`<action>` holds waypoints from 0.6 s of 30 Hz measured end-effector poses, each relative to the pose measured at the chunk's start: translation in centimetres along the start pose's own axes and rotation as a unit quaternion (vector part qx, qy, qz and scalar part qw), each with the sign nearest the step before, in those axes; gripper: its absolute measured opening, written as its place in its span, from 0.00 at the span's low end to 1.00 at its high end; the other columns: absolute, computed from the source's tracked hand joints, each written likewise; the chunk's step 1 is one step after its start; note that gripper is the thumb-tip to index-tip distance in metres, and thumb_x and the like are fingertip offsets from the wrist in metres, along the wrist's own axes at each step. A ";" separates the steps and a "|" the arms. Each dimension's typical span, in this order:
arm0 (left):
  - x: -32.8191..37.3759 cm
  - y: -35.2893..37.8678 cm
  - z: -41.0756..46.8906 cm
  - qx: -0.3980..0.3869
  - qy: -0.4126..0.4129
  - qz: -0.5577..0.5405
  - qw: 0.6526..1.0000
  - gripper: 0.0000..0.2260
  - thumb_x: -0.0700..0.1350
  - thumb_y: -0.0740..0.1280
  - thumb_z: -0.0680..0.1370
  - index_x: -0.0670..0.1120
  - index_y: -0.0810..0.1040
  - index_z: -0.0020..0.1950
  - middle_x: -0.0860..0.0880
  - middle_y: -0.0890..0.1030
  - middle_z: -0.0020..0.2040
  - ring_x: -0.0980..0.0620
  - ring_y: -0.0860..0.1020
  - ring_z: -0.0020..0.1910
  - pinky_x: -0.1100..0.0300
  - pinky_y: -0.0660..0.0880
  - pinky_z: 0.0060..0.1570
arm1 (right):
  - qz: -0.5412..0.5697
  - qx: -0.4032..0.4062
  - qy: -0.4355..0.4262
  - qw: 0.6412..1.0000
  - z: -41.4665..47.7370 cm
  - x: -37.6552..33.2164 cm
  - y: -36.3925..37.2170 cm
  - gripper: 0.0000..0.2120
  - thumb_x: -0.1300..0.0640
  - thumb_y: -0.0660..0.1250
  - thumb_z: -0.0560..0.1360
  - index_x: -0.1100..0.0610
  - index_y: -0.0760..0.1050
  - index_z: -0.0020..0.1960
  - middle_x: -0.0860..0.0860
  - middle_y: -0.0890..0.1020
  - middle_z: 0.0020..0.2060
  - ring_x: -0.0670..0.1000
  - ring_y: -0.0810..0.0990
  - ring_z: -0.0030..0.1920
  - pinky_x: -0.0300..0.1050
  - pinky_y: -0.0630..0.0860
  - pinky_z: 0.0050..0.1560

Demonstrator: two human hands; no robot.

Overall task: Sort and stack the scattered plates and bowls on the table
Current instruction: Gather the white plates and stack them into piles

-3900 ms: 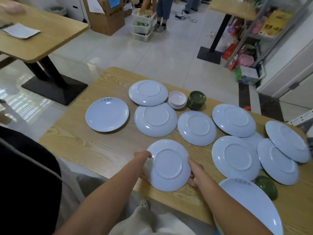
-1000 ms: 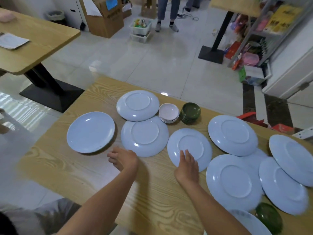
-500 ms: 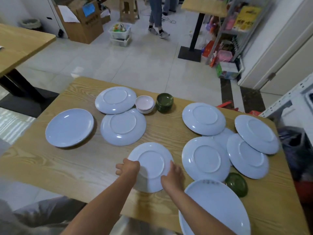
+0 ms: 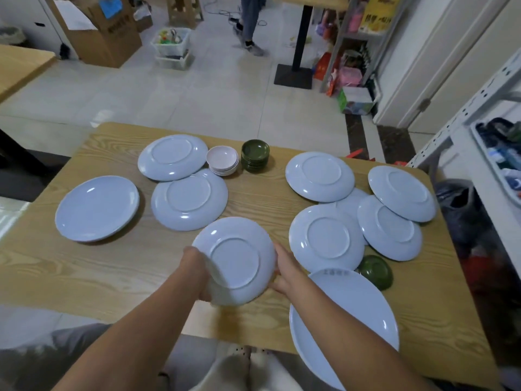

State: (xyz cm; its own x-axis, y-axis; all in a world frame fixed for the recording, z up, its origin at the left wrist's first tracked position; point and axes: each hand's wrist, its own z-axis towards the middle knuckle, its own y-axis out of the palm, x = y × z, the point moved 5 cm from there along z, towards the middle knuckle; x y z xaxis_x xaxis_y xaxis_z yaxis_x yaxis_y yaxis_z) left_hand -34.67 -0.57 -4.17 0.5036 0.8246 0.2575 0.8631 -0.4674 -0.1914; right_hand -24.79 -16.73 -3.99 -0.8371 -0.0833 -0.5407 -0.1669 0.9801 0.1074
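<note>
Our left grip [image 4: 197, 273] and right grip [image 4: 283, 273] clasp opposite rims of a face-down plate [image 4: 236, 261], tilted above the near edge of the worktop [image 4: 84, 277]. Next, we judge, it needs flipping onto the upright plate [image 4: 352, 320] nearby.

Plate [image 4: 235, 261] now aloft and tilted

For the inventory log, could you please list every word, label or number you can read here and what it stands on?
Nothing can be read for certain.
Print on the near plate, at its rim: too blurred.
Print on the cardboard box: too blurred.
Characters on the yellow package: too small.
</note>
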 end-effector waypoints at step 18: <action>-0.7 11.1 -8.2 -0.211 0.174 0.035 0.961 0.06 0.40 0.61 0.81 0.39 0.75 0.49 0.43 0.75 0.46 0.45 0.74 0.48 0.51 0.71 0.53 | 0.176 0.048 -0.137 0.974 -1.8 -8.2 -14.4 0.22 0.76 0.59 0.73 0.63 0.71 0.64 0.60 0.77 0.53 0.59 0.76 0.50 0.52 0.74 0.53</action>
State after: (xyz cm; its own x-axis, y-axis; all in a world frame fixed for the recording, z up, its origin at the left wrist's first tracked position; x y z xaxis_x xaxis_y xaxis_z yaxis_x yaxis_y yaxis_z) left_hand -25.18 -8.94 1.31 0.4801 0.6635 0.5738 0.7277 -0.6665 0.1619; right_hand -16.42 -30.45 0.37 -0.6606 0.2994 -0.6885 0.1655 0.9526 0.2554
